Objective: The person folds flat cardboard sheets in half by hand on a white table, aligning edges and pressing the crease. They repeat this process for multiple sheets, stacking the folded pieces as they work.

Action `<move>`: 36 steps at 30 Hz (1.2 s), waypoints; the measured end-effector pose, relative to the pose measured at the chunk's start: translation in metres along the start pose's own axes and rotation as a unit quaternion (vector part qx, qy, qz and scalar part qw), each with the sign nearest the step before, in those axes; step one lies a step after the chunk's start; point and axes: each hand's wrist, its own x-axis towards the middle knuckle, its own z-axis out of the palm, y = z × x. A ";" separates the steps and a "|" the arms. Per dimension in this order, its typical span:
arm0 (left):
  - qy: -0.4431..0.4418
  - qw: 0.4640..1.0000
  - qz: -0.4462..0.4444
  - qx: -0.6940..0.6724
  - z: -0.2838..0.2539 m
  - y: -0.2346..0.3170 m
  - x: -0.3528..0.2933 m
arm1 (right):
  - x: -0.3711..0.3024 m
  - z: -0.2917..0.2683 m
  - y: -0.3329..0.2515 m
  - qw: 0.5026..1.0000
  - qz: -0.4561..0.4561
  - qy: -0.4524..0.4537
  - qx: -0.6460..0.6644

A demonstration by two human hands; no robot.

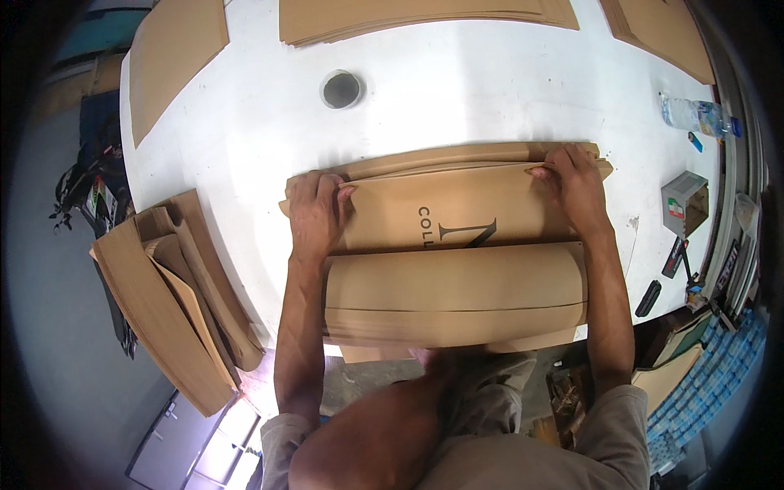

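Observation:
A brown cardboard sheet (482,196) with dark printed lettering lies in front of me on the white table, its near part (456,282) bent up in a curved, creased panel. My left hand (314,211) pinches the sheet's far left corner between thumb and fingers. At the far right corner, my right hand (574,184) grips the same edge in a like way. More cardboard layers (457,158) show just beyond that edge, under and behind my fingers. What lies beneath the curved panel is hidden.
Folded cardboard pieces (175,302) hang over the table's left edge. Flat cardboard stacks (425,18) lie at the far side. A round hole (341,89) opens in the white table (457,90). Rightward are a plastic bottle (694,114), a small grey box (684,204) and a black cutter (648,299).

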 end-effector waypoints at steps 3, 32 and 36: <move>-0.014 1.000 -0.028 -0.001 0.002 0.003 -0.003 | 0.000 -0.008 -0.004 0.997 0.065 -0.020 0.035; -0.038 0.999 -0.034 0.003 0.004 -0.005 -0.001 | 0.007 -0.031 0.037 0.990 0.132 0.016 -0.042; -0.045 0.998 -0.036 0.005 0.002 -0.005 0.000 | 0.006 -0.028 0.037 0.988 0.126 -0.001 -0.092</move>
